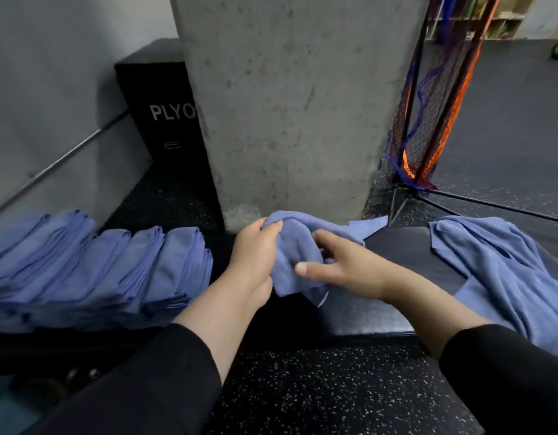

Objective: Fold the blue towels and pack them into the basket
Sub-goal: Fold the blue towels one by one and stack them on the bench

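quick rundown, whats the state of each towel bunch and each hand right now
towel in hands: bunched, unfolded, gripped by both hands
folded towels: folded, stacked in an overlapping row at left
loose towels: unfolded, spread crumpled at right
left hand: grips the towel
right hand: fingers curled on the towel

White "PLYO" on black box (164, 120), rest hidden behind pillar (287, 105).

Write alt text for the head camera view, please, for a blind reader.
Left hand and right hand grip a crumpled blue cloth towel before a grey concrete pillar. Folded blue towels lie left, an unfolded blue towel right.
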`<state>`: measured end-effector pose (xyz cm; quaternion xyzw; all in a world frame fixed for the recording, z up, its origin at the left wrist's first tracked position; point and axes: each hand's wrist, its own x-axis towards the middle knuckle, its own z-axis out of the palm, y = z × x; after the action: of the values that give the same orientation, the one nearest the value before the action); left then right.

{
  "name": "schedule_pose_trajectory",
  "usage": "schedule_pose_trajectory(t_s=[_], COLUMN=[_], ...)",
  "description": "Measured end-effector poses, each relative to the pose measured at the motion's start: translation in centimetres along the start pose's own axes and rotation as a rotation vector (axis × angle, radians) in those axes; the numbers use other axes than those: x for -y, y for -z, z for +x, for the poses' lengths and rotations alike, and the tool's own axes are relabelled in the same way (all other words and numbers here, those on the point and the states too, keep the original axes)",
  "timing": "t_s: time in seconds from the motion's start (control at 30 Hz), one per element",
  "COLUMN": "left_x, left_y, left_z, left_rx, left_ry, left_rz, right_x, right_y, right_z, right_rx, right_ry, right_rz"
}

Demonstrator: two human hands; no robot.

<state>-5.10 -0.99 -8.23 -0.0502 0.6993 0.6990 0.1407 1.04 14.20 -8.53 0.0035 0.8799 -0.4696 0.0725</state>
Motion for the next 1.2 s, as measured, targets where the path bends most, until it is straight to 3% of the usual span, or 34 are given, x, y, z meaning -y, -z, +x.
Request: schedule_pose_trajectory(t_s=[0.07, 0.17, 0.27, 0.4, 0.47, 0.6, 0.67, 0.83, 1.0, 1.1, 1.13, 1.2], left_x=[-0.4, -0.7, -0.5, -0.6, -0.6, -0.6, -0.5, 0.1, -0.3, 0.2, 0.3, 0.4], left_y=[0.3, 1.0, 2.0, 3.5, 4.3, 5.2, 5.1, 4.3, 4.4, 4.6, 4.2, 3.1], left_z=[0.4, 0.3, 1.2, 2.1, 2.1, 1.9, 1.7, 2.0, 2.7, 2.5, 2.1, 0.8], left_rx=[0.021, 0.067, -0.092, -0.217, -0.212, -0.218, -0.218, -0.257, -0.170, -0.213, -0.227, -0.040], left_ry=[0.061, 0.008, -0.022, -0.007, -0.005, -0.072, -0.080, -0.112, -0.141, -0.381, -0.520, -0.635], left_rz=[-0.073, -0.107, -0.051, -0.121, -0.122, -0.030, 0.004, 0.070, 0.234, 0.830, 0.895, 0.767], right_x=[0.4, 0.0, -0.9, -1.7, -1.7, -2.0, -2.7, -3.3, -2.4, -1.9, -1.7, -1.0], right_y=[-0.7, -1.5, -0.9, -0.3, -0.3, -0.6, -0.8, -0.3, 1.8, 2.6, 2.7, 2.7], right_z=[-0.6, -0.1, 0.6, 1.3, 1.4, 1.1, 1.0, 1.4, 1.7, 1.6, 1.6, 1.4], right_rx=[0.065, -0.071, -0.311, -0.415, -0.345, -0.001, 0.003, -0.111, -0.454, -0.524, -0.520, -0.493], right_ry=[0.010, -0.006, -0.011, -0.037, -0.059, -0.119, -0.130, -0.172, -0.089, -0.101, -0.106, -0.105], right_rz=[-0.065, -0.245, -0.208, -0.162, -0.226, -0.509, -0.512, -0.328, -0.125, -0.075, -0.058, -0.049])
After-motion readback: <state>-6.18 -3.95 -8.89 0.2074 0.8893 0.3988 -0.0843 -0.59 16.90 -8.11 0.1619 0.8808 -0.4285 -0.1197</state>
